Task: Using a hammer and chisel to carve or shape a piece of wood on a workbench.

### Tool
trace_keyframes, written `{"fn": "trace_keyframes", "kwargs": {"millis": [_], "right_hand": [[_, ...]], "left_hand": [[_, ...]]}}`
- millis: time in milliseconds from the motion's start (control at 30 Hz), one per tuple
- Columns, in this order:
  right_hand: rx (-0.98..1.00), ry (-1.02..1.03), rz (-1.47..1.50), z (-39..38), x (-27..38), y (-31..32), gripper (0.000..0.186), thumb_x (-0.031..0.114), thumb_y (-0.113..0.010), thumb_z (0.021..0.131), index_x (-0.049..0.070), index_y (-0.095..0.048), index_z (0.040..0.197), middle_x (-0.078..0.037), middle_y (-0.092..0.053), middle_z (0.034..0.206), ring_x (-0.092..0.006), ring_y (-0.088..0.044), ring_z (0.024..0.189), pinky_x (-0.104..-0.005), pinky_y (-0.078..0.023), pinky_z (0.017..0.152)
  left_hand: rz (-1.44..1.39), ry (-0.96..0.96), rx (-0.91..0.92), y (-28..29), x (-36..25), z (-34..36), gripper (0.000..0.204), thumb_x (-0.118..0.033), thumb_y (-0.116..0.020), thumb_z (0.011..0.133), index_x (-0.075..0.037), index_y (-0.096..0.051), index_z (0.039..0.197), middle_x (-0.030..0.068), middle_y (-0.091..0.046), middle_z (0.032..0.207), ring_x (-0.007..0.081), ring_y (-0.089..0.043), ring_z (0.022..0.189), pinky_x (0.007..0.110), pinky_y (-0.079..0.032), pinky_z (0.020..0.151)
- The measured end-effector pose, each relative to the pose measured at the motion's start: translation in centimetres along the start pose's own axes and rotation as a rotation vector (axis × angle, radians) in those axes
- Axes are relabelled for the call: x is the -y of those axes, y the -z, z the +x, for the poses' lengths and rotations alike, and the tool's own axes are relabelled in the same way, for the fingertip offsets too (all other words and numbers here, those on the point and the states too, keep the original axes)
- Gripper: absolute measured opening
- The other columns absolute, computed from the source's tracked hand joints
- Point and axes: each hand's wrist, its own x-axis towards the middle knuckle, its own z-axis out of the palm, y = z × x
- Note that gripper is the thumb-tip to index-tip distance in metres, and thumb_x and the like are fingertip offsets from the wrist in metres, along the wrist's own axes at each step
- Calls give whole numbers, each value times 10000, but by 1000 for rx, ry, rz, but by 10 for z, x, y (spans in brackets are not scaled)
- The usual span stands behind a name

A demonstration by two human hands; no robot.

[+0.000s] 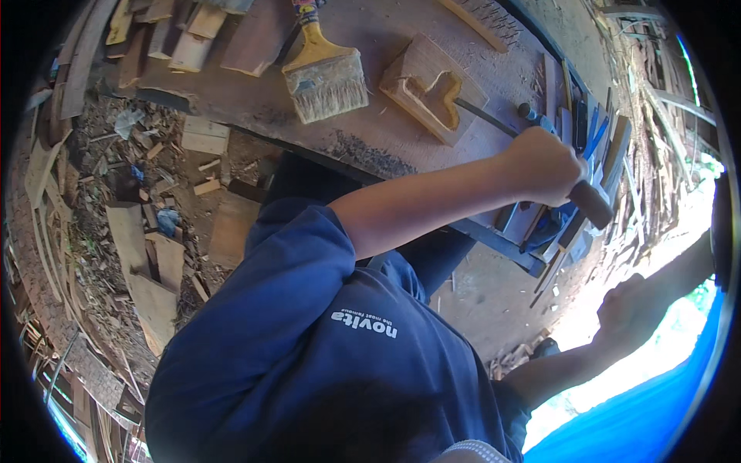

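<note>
Dark-handled chisel (593, 205), slim-shafted: gripped by closed left hand (543, 166). Thick dark club (679, 268): clenched by right hand (622, 310). Wooden block (427, 68): hollowed in curves, smooth-faced.

I wear a navy-blue T-shirt (386, 393) at six o'clock, its chest printed with white lettering (363, 325) in a larger line and a smaller one. Its left sleeve (289, 251), at eight o'clock, is short, loose and creased, ending near my elbow; my left hand (544, 166), at two o'clock, is bare. My near-black trousers (309, 184) show toward ten o'clock.
</note>
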Motion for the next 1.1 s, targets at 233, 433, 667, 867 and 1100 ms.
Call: {"fn": "trace_keyframes", "kwargs": {"millis": [233, 433, 667, 867, 1100], "right_hand": [[50, 51, -69, 50, 45, -56, 335, 231, -429, 989, -36, -554, 1148, -90, -593, 889, -177, -583, 787, -296, -476, 644], [-82, -526, 323, 43, 49, -16, 216, 285, -589, 880, 84, -599, 956, -30, -630, 876, -136, -639, 863, -276, -506, 688], [-1302, -1101, 1303, 48, 60, -1, 420, 218, -536, 877, -26, -521, 1218, -110, -637, 910, -204, -619, 808, -327, -488, 724], [-1320, -1202, 2261, 24, 60, 32, 399, 205, -500, 908, -23, -515, 1235, -117, -626, 912, -190, -606, 800, -322, -484, 697], [-1696, -544, 3048, 84, 102, -40, 304, 356, -547, 901, 66, -566, 987, -29, -609, 834, -121, -597, 802, -276, -458, 658]], "left_hand": [[-62, -6, -10, 6, 5, 7, 104, -200, -653, 731, -105, -668, 773, 78, -650, 660, 228, -666, 602, 360, -500, 497], [-128, -31, -20, 24, 8, 4, 61, -165, -652, 725, -113, -675, 746, 55, -657, 665, 204, -666, 610, 350, -507, 507], [-161, -6, -74, 33, 6, 4, 56, -170, -652, 736, -128, -688, 742, 37, -677, 702, 211, -680, 656, 356, -524, 550], [-156, 2, -9, 34, 7, 4, 52, -173, -662, 718, -141, -683, 754, 25, -672, 693, 203, -682, 664, 345, -522, 554], [-193, -56, -115, 29, 11, 1, 104, -152, -697, 681, -100, -675, 769, 59, -640, 639, 186, -651, 564, 331, -490, 464]]}}
